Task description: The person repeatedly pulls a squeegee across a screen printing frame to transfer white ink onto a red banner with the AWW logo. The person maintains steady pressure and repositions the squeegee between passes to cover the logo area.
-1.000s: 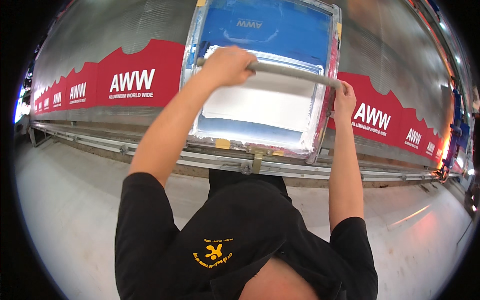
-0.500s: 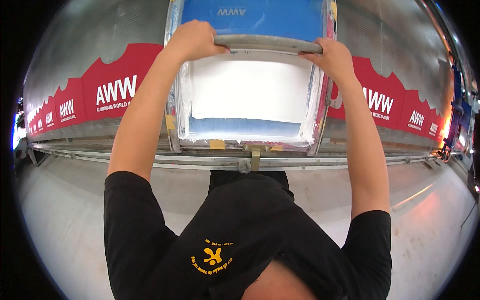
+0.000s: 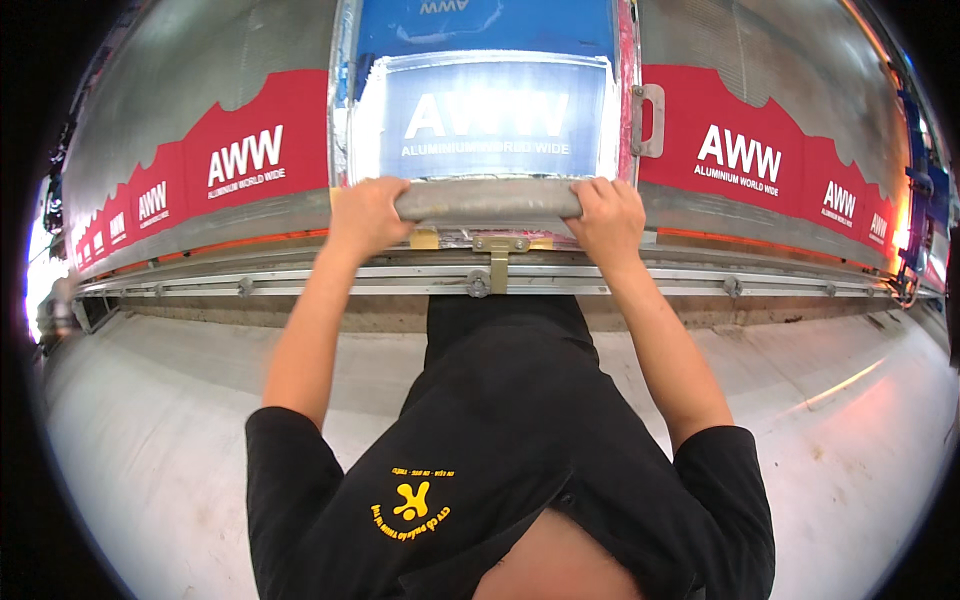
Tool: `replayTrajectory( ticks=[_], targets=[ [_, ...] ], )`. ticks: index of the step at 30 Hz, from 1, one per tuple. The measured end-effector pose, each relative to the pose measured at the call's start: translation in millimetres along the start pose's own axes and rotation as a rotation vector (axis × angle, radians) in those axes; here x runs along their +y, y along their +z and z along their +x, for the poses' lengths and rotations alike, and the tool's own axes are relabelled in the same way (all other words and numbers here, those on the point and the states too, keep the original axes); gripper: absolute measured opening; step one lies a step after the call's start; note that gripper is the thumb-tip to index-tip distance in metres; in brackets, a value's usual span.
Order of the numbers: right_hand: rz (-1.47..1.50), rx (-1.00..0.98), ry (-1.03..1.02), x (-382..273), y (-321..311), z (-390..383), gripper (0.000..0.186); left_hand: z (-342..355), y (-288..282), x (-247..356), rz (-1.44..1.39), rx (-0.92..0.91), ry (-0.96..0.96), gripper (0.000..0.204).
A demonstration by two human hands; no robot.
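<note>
With both fists I grip a long grey squeegee (image 3: 488, 200) level across the near end of a screen-printing frame (image 3: 627, 90). My left hand (image 3: 370, 215) is closed round its left end, and my right hand (image 3: 607, 215) round its right end. Beyond the squeegee lies the screen's mesh window (image 3: 480, 110), where white lettering shows through a bluish surface. White ink (image 3: 368, 125) is smeared along the window's side edges. The far part of the screen (image 3: 490, 30) is solid blue. The squeegee's lower edge is hidden from view.
Red fabric pieces with white print lie on the grey table to the left (image 3: 195, 165) and right (image 3: 735, 150). A metal handle (image 3: 652, 120) juts from the frame's right side. A metal rail (image 3: 660, 280) and a brass-coloured bracket (image 3: 499, 260) run before my body.
Both hands have drawn the squeegee toward me, from the window's far end to its near end. The white ink layer over the window is gone, and lettering now shows there.
</note>
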State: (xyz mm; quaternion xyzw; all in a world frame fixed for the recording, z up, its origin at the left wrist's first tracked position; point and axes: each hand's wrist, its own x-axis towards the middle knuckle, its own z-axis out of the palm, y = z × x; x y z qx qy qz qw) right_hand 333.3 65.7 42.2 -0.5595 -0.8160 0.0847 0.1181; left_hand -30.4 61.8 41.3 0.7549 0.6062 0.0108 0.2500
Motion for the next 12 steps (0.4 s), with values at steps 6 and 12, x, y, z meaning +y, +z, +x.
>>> replayTrajectory(
  ticks=[6, 12],
  targets=[
    [0.046, -0.155, -0.036, -19, -25, -62, 0.045, -72, 30, 22, 0.039, 0.191, 0.128, 0.044],
    [0.116, -0.364, 0.082, 3, -58, -30, 0.037, -21, -51, 42, 0.176, -0.341, -0.028, 0.048]
  ],
)
